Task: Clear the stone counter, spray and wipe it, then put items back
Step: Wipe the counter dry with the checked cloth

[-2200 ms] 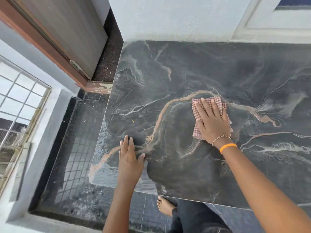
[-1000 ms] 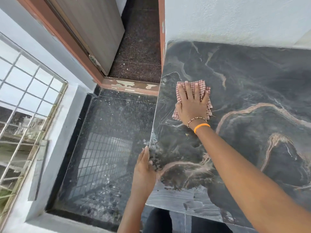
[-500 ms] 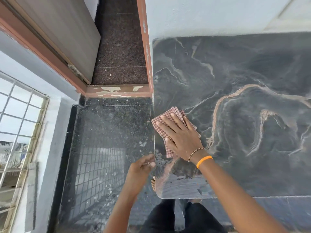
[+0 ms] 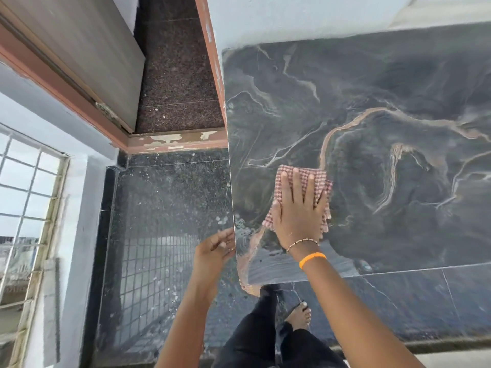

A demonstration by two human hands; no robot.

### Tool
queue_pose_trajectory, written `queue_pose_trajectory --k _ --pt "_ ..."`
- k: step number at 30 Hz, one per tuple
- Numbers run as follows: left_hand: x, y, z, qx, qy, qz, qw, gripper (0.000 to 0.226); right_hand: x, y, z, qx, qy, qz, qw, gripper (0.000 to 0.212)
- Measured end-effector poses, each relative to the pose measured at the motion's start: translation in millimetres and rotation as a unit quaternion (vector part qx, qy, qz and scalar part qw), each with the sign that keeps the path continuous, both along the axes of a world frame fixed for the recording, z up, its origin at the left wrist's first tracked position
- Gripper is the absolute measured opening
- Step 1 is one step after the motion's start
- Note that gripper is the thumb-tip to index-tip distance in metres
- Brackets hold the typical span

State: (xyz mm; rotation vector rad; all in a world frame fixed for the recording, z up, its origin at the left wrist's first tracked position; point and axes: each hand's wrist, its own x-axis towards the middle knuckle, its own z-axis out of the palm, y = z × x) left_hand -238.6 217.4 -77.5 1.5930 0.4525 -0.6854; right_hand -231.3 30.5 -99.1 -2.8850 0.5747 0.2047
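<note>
Right hand (image 4: 299,208) lies flat, fingers straight and slightly spread, pressing a red-and-white checked cloth (image 4: 301,176) onto the dark veined stone tabletop (image 4: 385,155), near its left edge and front corner. Cloth protrudes beyond the fingertips and on both sides of the palm. Wrist carries an orange band (image 4: 312,259) and a beaded bracelet (image 4: 301,243). Left hand (image 4: 214,251) sits at the tabletop's left edge, fingers loosely curled against the rim; nothing held. Below: speckled dark floor (image 4: 164,208), one bare foot (image 4: 299,316). Door (image 4: 87,49) stands open, upper left.
</note>
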Motion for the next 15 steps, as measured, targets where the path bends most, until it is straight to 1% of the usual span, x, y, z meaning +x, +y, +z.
queue_pose_trajectory --k 2,5,7,9,11,12,15 --pt "-9 2 -1 -0.011 0.009 0.020 1.000 0.034 -4 33 2 0.004 -0.005 0.083 0.997 0.062" --pt "-25 6 -2 -0.021 0.025 0.052 0.998 0.036 -13 64 6 0.023 -0.005 0.202 0.979 0.062" --pt "-35 9 -3 -0.026 0.024 0.051 0.998 0.040 -27 68 6 0.013 -0.007 0.271 0.962 0.062" --pt "-46 9 -3 -0.019 0.023 0.053 0.998 0.037 -45 59 5 0.009 -0.011 0.323 0.946 0.062" --pt "-55 7 -2 -0.007 0.009 0.045 0.999 0.033 -61 40 3 0.011 -0.015 0.341 0.940 0.062" --pt "-59 6 -2 -0.005 0.000 0.035 0.999 0.032 -67 28 3 0.009 -0.018 0.333 0.943 0.063" --pt "-69 2 -3 -0.002 -0.008 0.033 0.999 0.031 -78 -19 3 -0.003 -0.019 0.268 0.963 0.062"
